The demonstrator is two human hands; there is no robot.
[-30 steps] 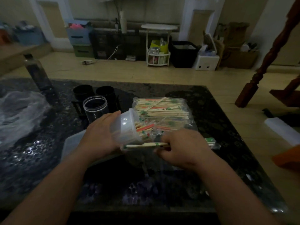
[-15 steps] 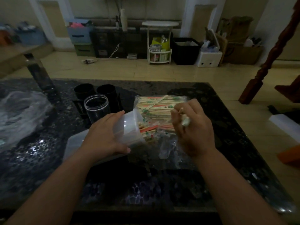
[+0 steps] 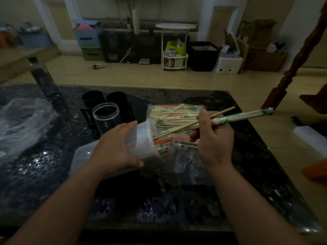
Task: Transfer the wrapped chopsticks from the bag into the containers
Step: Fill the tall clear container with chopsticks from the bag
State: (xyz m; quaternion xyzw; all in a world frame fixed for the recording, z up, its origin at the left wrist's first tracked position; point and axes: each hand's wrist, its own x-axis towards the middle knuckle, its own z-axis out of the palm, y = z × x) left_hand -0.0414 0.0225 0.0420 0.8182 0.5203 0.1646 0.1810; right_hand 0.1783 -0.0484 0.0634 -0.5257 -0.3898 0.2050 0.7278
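My left hand grips a translucent plastic container tilted on its side, its mouth facing right with several wrapped chopsticks sticking out. My right hand holds a bundle of wrapped chopsticks, lifted and pointing up to the right, their near ends aimed at the container's mouth. Behind both hands lies the clear bag of chopsticks on the dark table.
An upright clear jar and two black cups stand left of the bag. Crumpled clear plastic lies at the far left. A flat clear lid sits under my left wrist. A wooden post rises at the right.
My right hand reached into the bag, then lifted out a bundle of chopsticks up and to the right. My left hand kept the tilted container in place.
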